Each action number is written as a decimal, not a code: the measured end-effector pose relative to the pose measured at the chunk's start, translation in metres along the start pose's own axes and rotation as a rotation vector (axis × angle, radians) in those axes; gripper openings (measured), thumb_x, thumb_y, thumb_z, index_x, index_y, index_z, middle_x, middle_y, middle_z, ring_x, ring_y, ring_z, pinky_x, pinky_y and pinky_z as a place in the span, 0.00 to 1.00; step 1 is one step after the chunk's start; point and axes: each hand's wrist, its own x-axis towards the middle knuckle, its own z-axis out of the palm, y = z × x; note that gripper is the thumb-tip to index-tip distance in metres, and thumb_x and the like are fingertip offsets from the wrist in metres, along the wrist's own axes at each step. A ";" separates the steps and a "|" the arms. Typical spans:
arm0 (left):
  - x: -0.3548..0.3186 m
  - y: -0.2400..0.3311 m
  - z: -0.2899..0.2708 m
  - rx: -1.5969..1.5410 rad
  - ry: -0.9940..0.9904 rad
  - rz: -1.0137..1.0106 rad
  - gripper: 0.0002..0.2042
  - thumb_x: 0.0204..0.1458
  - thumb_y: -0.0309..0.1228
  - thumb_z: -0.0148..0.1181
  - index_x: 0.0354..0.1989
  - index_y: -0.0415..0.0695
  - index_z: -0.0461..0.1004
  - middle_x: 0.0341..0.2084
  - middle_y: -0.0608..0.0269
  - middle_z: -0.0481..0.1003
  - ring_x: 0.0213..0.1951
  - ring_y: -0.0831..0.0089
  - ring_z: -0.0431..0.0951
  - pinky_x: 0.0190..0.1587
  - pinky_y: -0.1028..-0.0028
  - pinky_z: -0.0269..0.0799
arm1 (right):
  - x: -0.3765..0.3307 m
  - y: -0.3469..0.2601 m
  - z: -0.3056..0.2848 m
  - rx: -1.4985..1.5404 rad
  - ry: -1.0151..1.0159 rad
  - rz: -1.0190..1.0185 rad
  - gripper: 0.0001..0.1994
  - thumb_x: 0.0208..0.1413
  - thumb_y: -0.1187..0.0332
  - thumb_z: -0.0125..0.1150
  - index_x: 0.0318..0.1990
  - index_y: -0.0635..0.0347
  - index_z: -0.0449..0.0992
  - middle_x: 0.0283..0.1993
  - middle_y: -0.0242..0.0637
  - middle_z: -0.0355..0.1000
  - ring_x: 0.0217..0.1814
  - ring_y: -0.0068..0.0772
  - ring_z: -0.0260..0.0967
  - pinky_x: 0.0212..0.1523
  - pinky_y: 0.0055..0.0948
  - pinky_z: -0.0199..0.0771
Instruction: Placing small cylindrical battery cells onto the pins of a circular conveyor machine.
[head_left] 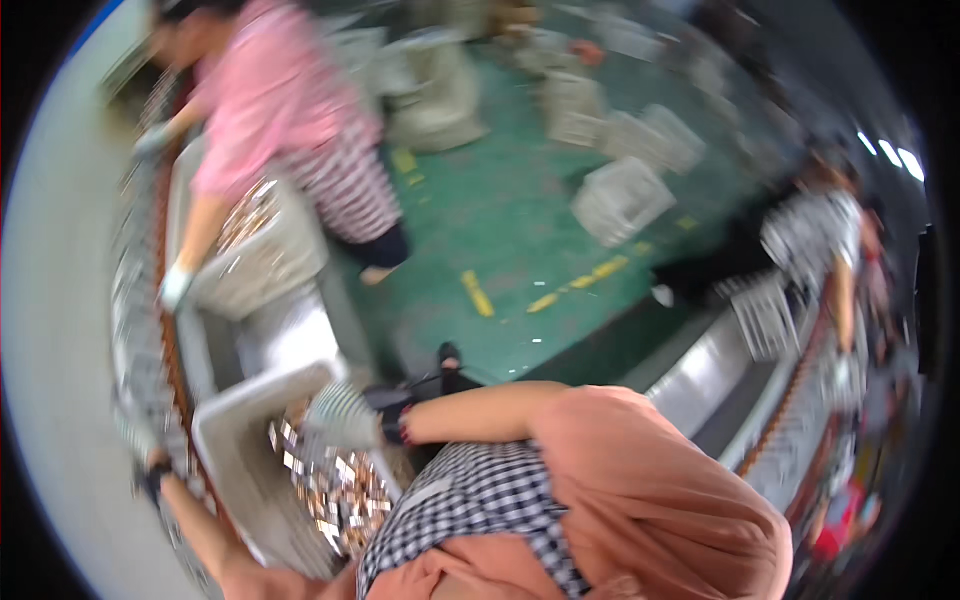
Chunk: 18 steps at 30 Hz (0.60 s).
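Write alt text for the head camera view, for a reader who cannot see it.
Blurred fisheye view: the wearer's gloved right hand grips the rim of a grey crate of small shiny parts, the left hand at its far edge. A co-worker in pink handles a second crate on a green floor.

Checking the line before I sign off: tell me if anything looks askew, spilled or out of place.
Several pale crates lie scattered and tilted on the green floor instead of stacked. The grey tub by the gloved right hand is tipped at an angle, full of shiny small parts. Motion blur hides whether any have spilled.
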 end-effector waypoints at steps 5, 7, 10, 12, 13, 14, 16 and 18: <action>-0.045 0.079 -0.072 0.602 0.083 0.120 0.15 0.58 0.35 0.59 0.50 0.44 0.82 0.46 0.48 0.82 0.49 0.49 0.81 0.56 0.57 0.75 | -0.035 0.009 -0.029 -0.017 0.144 -0.024 0.08 0.49 0.68 0.62 0.37 0.54 0.82 0.31 0.40 0.75 0.37 0.45 0.75 0.40 0.45 0.75; -0.070 0.048 -0.097 0.757 0.026 -0.290 0.18 0.61 0.46 0.56 0.50 0.49 0.83 0.40 0.45 0.82 0.45 0.46 0.82 0.51 0.54 0.77 | -0.039 -0.003 -0.039 -0.005 0.109 -0.011 0.11 0.48 0.69 0.62 0.40 0.51 0.83 0.35 0.39 0.77 0.40 0.45 0.75 0.44 0.46 0.74; -0.107 0.052 -0.093 0.466 0.077 -0.407 0.21 0.60 0.51 0.55 0.40 0.47 0.86 0.31 0.46 0.83 0.38 0.53 0.84 0.44 0.61 0.77 | -0.046 0.009 -0.030 0.002 0.222 -0.135 0.08 0.49 0.69 0.62 0.37 0.50 0.83 0.37 0.38 0.80 0.42 0.43 0.77 0.47 0.45 0.73; -0.126 0.022 -0.142 0.212 0.213 -0.531 0.20 0.60 0.48 0.57 0.39 0.43 0.85 0.30 0.50 0.84 0.36 0.58 0.84 0.43 0.64 0.77 | -0.047 -0.003 -0.018 0.030 0.294 -0.226 0.07 0.50 0.69 0.62 0.36 0.49 0.83 0.38 0.37 0.81 0.43 0.43 0.77 0.48 0.45 0.73; -0.126 0.026 -0.139 -0.128 0.320 -0.598 0.19 0.61 0.46 0.58 0.38 0.40 0.85 0.30 0.54 0.84 0.34 0.63 0.84 0.42 0.67 0.77 | -0.044 -0.001 -0.024 0.029 0.272 -0.214 0.07 0.51 0.69 0.62 0.36 0.49 0.84 0.38 0.38 0.81 0.43 0.44 0.77 0.48 0.44 0.73; -0.131 0.031 -0.136 -0.489 0.472 -0.582 0.18 0.59 0.43 0.59 0.35 0.39 0.83 0.27 0.60 0.83 0.30 0.73 0.80 0.38 0.71 0.76 | -0.044 0.003 -0.024 0.049 0.290 -0.214 0.06 0.51 0.69 0.62 0.36 0.49 0.84 0.37 0.38 0.81 0.42 0.44 0.78 0.48 0.45 0.73; -0.151 0.022 -0.157 -0.462 0.411 -0.708 0.18 0.61 0.44 0.58 0.36 0.39 0.83 0.27 0.60 0.82 0.26 0.72 0.79 0.33 0.72 0.74 | -0.045 0.003 -0.025 0.080 0.310 -0.205 0.06 0.52 0.69 0.62 0.35 0.50 0.84 0.37 0.40 0.81 0.41 0.46 0.78 0.47 0.46 0.74; -0.181 0.021 -0.171 -0.363 0.353 -0.753 0.19 0.62 0.45 0.58 0.36 0.39 0.83 0.26 0.62 0.82 0.25 0.72 0.79 0.28 0.72 0.72 | -0.040 -0.004 -0.026 0.069 0.285 -0.209 0.06 0.52 0.68 0.62 0.35 0.51 0.85 0.36 0.42 0.81 0.39 0.47 0.78 0.45 0.47 0.75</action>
